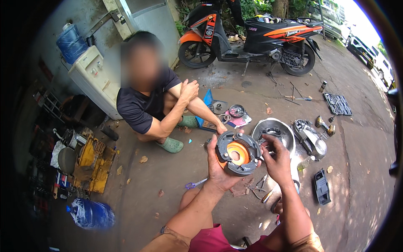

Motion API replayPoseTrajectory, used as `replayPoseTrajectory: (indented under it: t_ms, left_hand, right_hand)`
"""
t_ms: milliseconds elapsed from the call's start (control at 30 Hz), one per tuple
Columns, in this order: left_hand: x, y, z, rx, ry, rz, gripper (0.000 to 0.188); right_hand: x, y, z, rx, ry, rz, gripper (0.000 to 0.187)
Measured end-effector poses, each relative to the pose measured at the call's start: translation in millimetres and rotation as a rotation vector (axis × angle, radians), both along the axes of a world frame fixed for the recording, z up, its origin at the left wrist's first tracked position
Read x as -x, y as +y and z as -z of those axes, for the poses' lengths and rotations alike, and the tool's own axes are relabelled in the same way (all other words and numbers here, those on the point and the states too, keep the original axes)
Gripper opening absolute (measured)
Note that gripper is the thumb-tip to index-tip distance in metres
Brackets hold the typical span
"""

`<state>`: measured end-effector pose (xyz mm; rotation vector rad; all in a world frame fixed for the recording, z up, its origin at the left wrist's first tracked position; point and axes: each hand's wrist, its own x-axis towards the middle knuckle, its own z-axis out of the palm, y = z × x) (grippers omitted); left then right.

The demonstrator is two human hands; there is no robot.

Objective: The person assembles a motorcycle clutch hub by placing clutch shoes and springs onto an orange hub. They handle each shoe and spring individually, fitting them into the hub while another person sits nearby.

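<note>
A round scooter clutch shoe assembly (238, 153) with dark curved shoes and an orange centre is held up in front of me. My left hand (219, 169) grips it from the left and below, thumb along its near side. At its right edge is my right hand (278, 158), fingers curled and thumb drawn in toward them. Whatever lies between those fingertips is too small to make out. Behind the right hand lies a silver metal bowl (280, 125) with a dark part in it. Another person's hand (221, 128) reaches down just beyond the clutch.
A person (140, 103) squats at the left. Pliers (257, 193), scissors (195, 184), a scooter engine cover (311, 140), a black tray (322, 187) and a socket set (337, 103) lie on the ground. An orange-black scooter (252, 40) stands beyond; a blue water jug (93, 213) lies at left.
</note>
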<state>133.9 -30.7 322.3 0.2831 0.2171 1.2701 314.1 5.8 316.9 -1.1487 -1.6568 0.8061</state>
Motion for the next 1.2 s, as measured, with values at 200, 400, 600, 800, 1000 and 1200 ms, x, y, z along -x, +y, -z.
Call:
replayPoseTrajectory:
  t_ms: [200, 400, 600, 800, 1000, 1200]
  left_hand:
    - [4.2, 0.7, 2.6, -0.029, -0.064, 0.009, 0.089]
    - [6.0, -0.4, 3.1, -0.037, -0.090, 0.002, 0.087]
    - [3.5, -0.3, 1.5, -0.004, -0.021, -0.024, 0.089]
    - [3.0, -2.6, 0.5, -0.009, -0.051, 0.010, 0.090]
    - [0.8, -4.8, -5.3, 0.009, -0.028, 0.018, 0.091]
    - [-6.6, -5.1, -15.5, 0.005, 0.000, -0.005, 0.090]
  right_hand:
    - [-0.9, 2.6, 4.9, 0.026, -0.017, -0.013, 0.034]
    - [0.9, 4.8, 12.8, 0.010, -0.013, -0.013, 0.031]
    - [-1.9, 5.1, 14.0, 0.050, 0.002, -0.019, 0.033]
    - [-1.4, 3.3, 10.7, 0.014, 0.047, 0.025, 0.035]
    - [-3.6, 1.6, 9.2, -0.009, 0.043, 0.017, 0.036]
    - [-4.6, 0.0, 9.4, -0.011, 0.059, 0.036, 0.036]
